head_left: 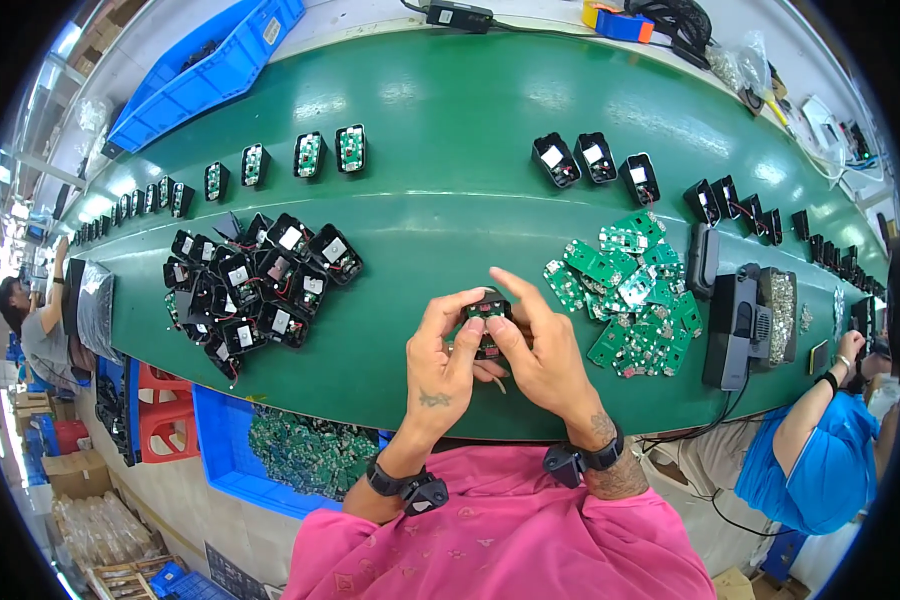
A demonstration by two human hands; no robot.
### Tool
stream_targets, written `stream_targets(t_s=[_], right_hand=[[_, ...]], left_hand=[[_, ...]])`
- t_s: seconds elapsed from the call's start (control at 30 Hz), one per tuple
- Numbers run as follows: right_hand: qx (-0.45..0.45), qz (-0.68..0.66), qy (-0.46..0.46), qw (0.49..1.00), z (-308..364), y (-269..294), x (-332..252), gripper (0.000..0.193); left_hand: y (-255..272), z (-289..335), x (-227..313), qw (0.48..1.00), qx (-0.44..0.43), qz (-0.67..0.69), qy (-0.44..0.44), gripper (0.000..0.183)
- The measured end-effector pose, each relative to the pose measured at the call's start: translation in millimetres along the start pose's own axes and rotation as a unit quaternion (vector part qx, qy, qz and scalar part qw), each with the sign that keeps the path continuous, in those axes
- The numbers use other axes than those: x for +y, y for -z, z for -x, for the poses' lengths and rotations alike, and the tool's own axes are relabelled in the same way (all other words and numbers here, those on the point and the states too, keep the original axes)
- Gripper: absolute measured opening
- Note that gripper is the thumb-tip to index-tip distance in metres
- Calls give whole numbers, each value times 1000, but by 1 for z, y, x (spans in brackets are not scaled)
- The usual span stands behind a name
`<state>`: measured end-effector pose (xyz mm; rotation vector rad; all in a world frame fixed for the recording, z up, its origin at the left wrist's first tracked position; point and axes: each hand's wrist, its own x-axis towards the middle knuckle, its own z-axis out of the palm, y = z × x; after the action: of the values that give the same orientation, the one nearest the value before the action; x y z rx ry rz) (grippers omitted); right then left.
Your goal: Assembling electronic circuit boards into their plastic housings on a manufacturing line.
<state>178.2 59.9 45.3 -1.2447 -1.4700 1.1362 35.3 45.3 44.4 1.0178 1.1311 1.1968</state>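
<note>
Between my hands, near the table's front edge, is a small black plastic housing (489, 299) with a green circuit board (487, 312) in its opening. My left hand (440, 350) is closed round its left side, thumb pressed on the board. From the other side my right hand (542, 350) grips it, thumb also on the board and index finger stretched past the far edge. To the left lies a heap of black housings (238, 275) with wires and white labels. On the right, loose green circuit boards (650, 310) are piled up.
Filled housings (309, 155) stand in a row at the far left; others with white labels (556, 160) stand far right. A grey device (732, 330) sits right of the boards. Blue bins (210, 70) (232, 440) are behind and below. Co-workers (815, 450) (45, 320) sit both sides.
</note>
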Motion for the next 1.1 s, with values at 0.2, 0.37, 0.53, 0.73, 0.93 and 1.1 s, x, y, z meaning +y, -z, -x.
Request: stream_targets(t_s=[0.2, 0.37, 0.53, 0.73, 0.93, 1.1], right_hand=[[-39, 6, 29, 999, -2, 1, 1, 39], [-56, -72, -28, 995, -6, -2, -3, 36], [-69, 62, 59, 994, -43, -19, -19, 39], [-108, -36, 2, 994, -109, -47, -7, 36], [-26, 34, -1, 999, -201, -71, 0, 30], [67, 228, 181, 954, -227, -69, 19, 34]], left_hand=[[-10, 0, -11, 997, 32, -15, -69, 24], [-8, -2, -6, 992, 53, -50, -105, 23], [18, -22, -4, 985, 117, -57, -116, 24], [42, -29, 7, 984, 147, -39, -87, 64], [44, 7, -32, 967, 141, -167, -129, 59], [51, 2, -41, 983, 108, -116, -90, 59]])
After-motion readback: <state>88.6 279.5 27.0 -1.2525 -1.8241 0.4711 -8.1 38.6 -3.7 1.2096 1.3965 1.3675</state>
